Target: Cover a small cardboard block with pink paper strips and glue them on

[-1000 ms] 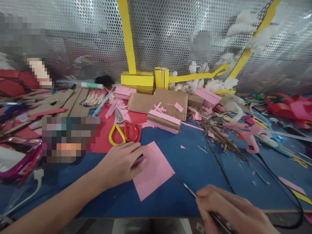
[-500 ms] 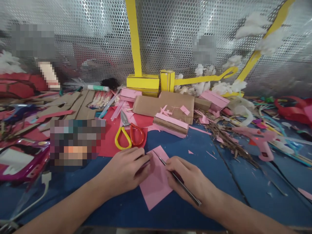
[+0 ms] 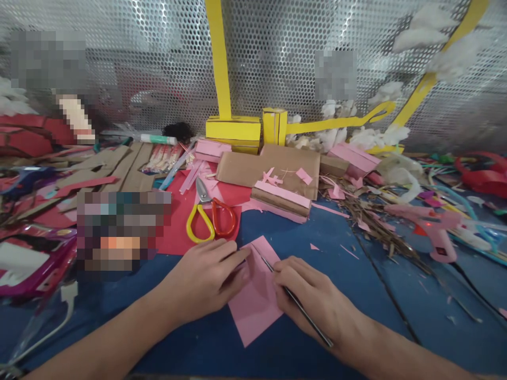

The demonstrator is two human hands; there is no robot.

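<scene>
A pink paper sheet lies on the blue table in front of me. My left hand presses flat on the sheet's left part, fingers pointing right. My right hand grips a thin dark pen-like tool, its tip touching the sheet near the upper edge, close to my left fingertips.
Scissors with yellow and red handles lie on red paper just beyond my left hand. A pink-topped cardboard block, yellow cardboard pieces, a pink glue gun with its cord, and paper scraps crowd the back and right. Perforated metal wall behind.
My right hand came up from the table's near edge onto the pink sheet with the tool. Since half a second ago the tool's tip has slid slightly down the sheet.
</scene>
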